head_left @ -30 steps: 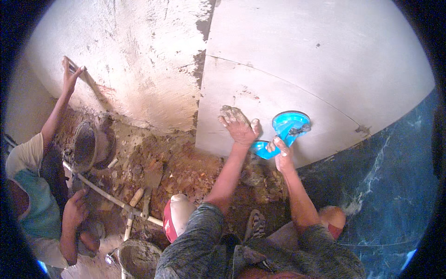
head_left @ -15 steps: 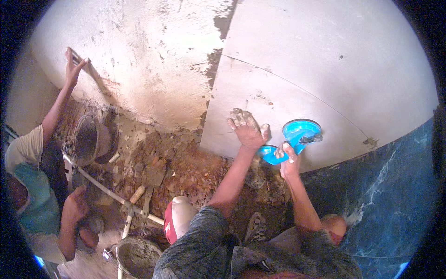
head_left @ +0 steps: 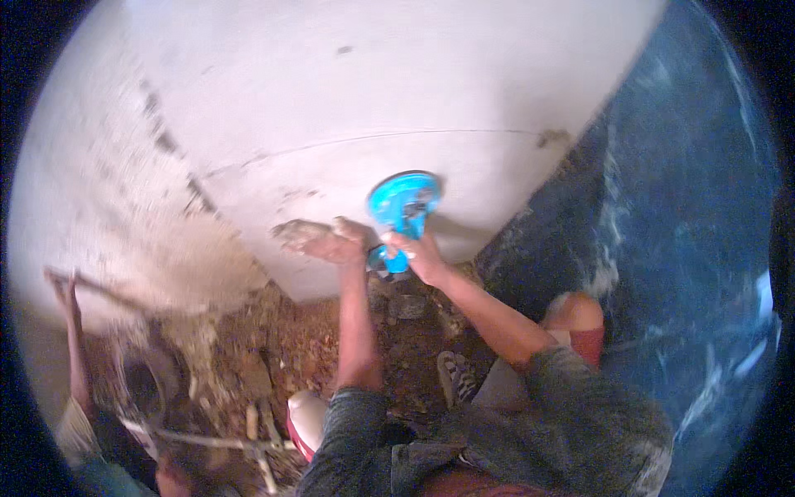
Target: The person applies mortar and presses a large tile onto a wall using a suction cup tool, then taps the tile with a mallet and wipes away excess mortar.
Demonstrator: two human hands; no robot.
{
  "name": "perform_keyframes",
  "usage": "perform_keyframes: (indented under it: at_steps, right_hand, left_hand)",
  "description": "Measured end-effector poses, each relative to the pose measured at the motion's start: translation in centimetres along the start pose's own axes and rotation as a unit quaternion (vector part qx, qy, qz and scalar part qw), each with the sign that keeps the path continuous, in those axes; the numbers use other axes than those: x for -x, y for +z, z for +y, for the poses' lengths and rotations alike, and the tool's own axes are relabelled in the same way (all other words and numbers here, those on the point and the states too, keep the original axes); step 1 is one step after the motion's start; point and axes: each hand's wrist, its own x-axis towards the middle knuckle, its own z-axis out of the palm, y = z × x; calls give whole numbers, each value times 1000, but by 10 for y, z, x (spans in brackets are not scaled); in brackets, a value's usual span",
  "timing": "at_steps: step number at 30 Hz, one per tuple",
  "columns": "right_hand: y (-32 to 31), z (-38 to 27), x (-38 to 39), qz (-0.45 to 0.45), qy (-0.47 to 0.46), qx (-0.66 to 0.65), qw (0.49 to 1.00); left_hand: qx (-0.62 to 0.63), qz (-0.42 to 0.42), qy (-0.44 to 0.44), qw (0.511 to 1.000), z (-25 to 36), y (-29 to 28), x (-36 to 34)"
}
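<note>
A blue double-cup suction lifter (head_left: 404,203) sits against the lower part of a pale wall tile (head_left: 331,174). My right hand (head_left: 424,257) is closed around the lifter's handle, between the larger-looking upper cup and the partly hidden lower one. To its left, my left hand (head_left: 323,241), smeared with pale mortar, lies against the tile's face. Its fingers point left and the thumb stands apart, close to the lifter.
Blue marble-look panels (head_left: 662,273) cover the right side. At the lower left, another person's arm (head_left: 76,356) reaches up to a long straightedge (head_left: 108,292) at the plastered wall. A bucket (head_left: 145,385), pale pipes (head_left: 215,439) and rubble (head_left: 323,340) lie below.
My view has swung right and tilted, so the wall, tile and other person appear farther left. My right hand keeps hold of the suction lifter, and my left hand stays against the tile.
</note>
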Motion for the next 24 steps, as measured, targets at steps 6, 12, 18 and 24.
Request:
perform_keyframes:
  at_steps: [6, 12, 18, 24]
  right_hand:
    - [-16, -8, 7, 20, -36, 0, 999]
    - [-24, 3, 1, 39, -28, 113, 992]
    - [-22, -32, 16, 40, -4, 198, 979]
    - [-63, -62, 27, 70, -169, 398, 899]
  left_hand:
    - [89, 42, 199, 975, 125, -64, -88]
    - [66, 20, 269, 961, 135, -72, -108]
    - [53, 31, 280, 958, 134, -72, -110]
    - [27, 31, 291, 956, 128, -71, -115]
